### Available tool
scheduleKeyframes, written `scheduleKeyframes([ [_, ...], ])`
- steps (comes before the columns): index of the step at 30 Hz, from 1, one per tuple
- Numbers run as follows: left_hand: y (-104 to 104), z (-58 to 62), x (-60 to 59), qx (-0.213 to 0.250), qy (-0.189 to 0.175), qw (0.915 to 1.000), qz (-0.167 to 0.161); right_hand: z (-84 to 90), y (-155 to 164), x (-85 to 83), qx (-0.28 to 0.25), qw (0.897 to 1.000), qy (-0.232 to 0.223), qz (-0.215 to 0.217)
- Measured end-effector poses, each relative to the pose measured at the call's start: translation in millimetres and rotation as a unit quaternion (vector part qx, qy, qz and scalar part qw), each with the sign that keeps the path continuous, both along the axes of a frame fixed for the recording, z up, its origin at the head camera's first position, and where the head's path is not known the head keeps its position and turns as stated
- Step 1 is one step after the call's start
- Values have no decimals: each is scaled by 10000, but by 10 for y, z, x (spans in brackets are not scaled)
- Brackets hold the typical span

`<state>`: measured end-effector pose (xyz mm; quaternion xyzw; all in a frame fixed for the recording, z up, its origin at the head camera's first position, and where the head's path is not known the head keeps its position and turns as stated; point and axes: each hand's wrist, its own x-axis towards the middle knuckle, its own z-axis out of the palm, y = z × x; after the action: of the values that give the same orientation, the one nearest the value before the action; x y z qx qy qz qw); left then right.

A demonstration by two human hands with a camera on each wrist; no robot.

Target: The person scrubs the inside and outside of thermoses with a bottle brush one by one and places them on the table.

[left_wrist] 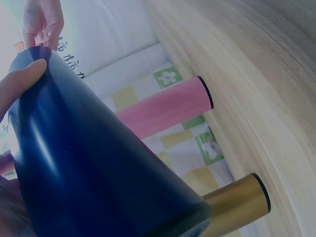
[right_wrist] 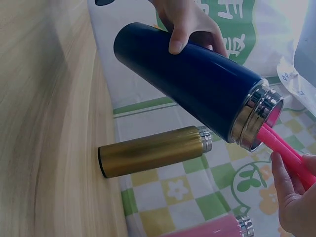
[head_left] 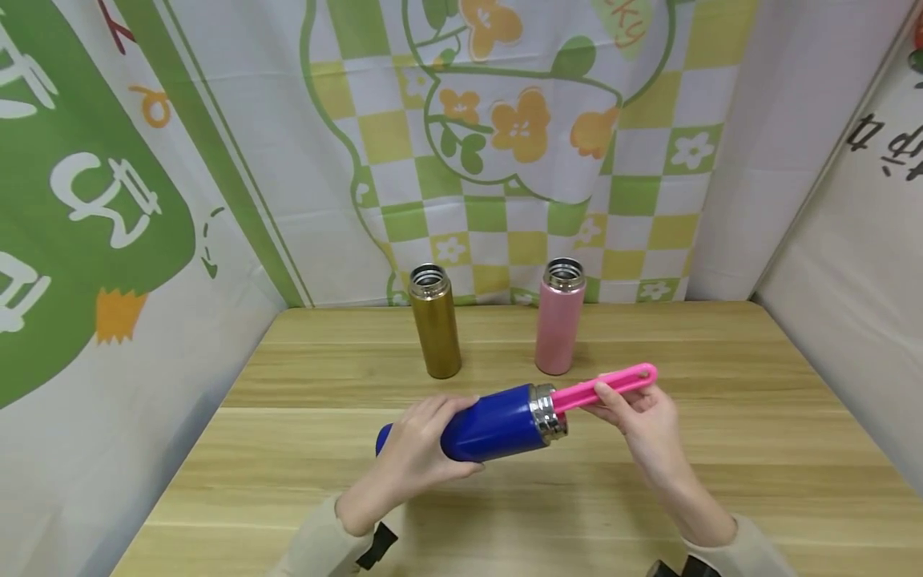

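Observation:
My left hand grips a blue thermos flask around its body, holding it tilted nearly level above the table with its mouth to the right. A pink plastic handle sticks out of the open steel neck. My right hand pinches that handle between thumb and fingers, near its outer end. Whatever is on the handle's inner end is hidden inside the flask. In the right wrist view the right hand shows at the right edge, with the handle entering the flask's mouth.
A gold thermos flask and a pink thermos flask stand upright without lids towards the back of the wooden table. A patterned cloth hangs right behind them, and printed cloth walls rise on both sides.

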<state>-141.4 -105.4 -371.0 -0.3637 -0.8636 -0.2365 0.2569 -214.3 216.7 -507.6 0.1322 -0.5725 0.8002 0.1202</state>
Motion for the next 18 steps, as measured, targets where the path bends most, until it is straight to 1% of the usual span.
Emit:
scheduleKeyframes([
  [2,-5,-4,-4,-1,-1,10000,9,31,7,1,-30,10000,30,-66],
  [4,-19,-6,-1,-20,-8,10000,43,120,46,12,-157,9997,181,-68],
  [6,-42,-15,1,-18,-5,9999,118,344,65,91,-351,9989,267,-148],
  [7,-56,-18,2,-27,8,9999,168,450,88,125,-502,9978,433,-92],
  [9,-85,-24,1,-22,38,9997,245,746,88,252,-747,9949,682,-10],
  [11,-108,-26,-3,2,80,9996,269,1100,8,440,-768,9948,648,-179],
  [13,-122,-24,-9,-3,124,9996,250,1360,-82,589,-775,9941,710,-266],
  [14,-127,-22,-11,5,129,9997,222,1489,-132,664,-734,9947,628,-356],
  [15,-130,-19,-11,6,138,9997,205,1559,-157,701,-737,9947,589,-416],
  [16,-133,-14,-8,11,134,9997,185,1640,-190,746,-724,9950,426,-539],
  [18,-139,-6,-2,3,106,9998,147,1707,-197,776,-803,9945,352,-570],
])
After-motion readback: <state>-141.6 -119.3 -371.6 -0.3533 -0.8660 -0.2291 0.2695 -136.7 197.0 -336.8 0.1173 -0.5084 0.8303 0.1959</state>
